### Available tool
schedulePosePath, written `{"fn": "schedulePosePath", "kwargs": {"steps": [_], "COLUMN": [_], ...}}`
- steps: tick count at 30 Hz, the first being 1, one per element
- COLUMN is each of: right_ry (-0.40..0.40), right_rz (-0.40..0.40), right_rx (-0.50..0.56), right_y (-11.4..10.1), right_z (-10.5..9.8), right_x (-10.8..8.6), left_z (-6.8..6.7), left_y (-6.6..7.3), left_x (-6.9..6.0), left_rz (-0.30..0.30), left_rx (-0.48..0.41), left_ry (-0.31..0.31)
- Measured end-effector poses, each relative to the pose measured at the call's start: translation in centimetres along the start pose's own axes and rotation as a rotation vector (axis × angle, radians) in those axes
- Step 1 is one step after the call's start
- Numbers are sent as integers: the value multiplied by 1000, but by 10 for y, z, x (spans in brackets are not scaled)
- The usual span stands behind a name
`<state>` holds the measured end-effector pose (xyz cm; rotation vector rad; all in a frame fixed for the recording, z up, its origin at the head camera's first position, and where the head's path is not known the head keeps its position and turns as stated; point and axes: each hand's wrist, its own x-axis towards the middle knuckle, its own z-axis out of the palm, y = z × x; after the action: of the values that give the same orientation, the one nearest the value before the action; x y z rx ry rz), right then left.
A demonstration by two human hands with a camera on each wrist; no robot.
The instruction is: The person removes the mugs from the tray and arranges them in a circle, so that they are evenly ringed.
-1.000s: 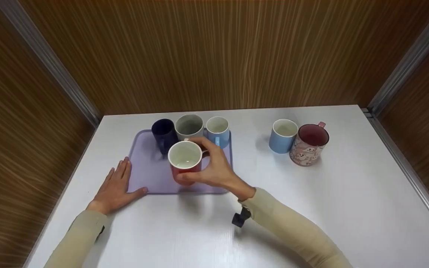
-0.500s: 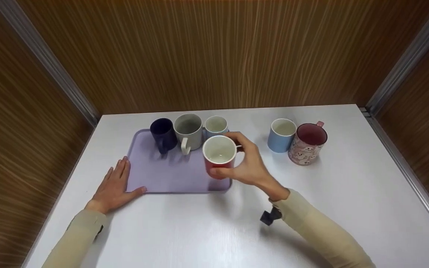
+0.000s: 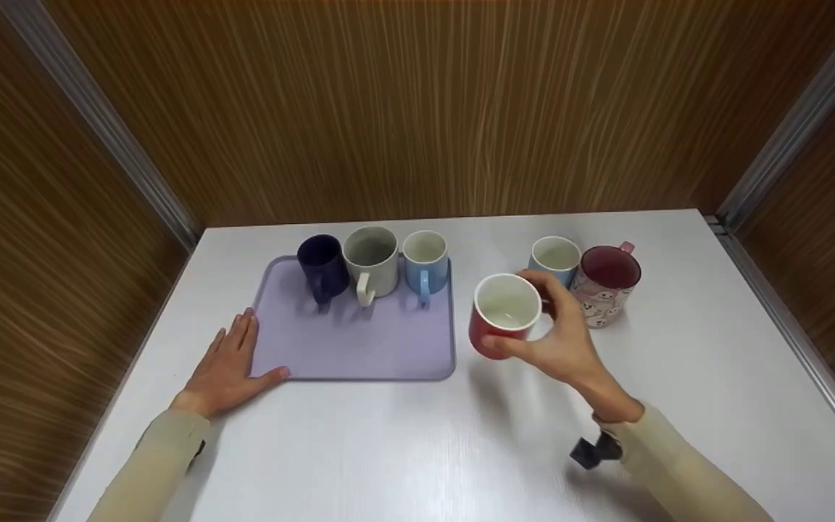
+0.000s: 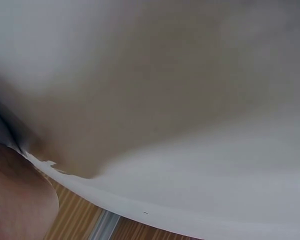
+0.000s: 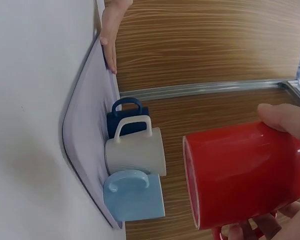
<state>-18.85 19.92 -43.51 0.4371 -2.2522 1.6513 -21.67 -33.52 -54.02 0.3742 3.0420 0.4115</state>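
My right hand (image 3: 562, 341) grips a red mug (image 3: 490, 339) with a white inside, held above the table to the right of the tray. In the right wrist view the red mug (image 5: 245, 175) fills the right side, thumb on one side and fingers near its handle. My left hand (image 3: 225, 366) lies flat with straight fingers at the left edge of the purple tray (image 3: 352, 348). On the tray's back part stand a dark blue mug (image 3: 322, 272), a grey-white mug (image 3: 377, 272) and a light blue mug (image 3: 425, 272), handles toward the front.
Behind my right hand stand another light blue mug (image 3: 555, 257) and, touching or close beside it, a patterned pink mug (image 3: 602, 290) with a dark red inside. Wood-grain panels (image 3: 461, 109) rise behind the white table (image 3: 388, 449) and at both sides.
The red mug, in my right hand, has moved right from above the tray to beyond its right edge. The mugs on the tray are uncovered from view. My left hand has stayed in place.
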Motion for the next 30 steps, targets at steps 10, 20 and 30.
{"fn": "schedulePosePath", "kwargs": {"steps": [10,20,30], "right_ry": [18,97,141], "right_rz": [49,119,260], "right_rx": [-85,-193,-336], "right_y": [11,30,59], "right_z": [-39,-69,-96], "right_x": [-31,-43,-55], "left_z": [0,3,1], "left_y": [-1,2,2], "left_x": [-4,-2,-2], "left_rz": [-3,13,0], "left_rx": [2,0,5], "left_ry": [17,25,10]}}
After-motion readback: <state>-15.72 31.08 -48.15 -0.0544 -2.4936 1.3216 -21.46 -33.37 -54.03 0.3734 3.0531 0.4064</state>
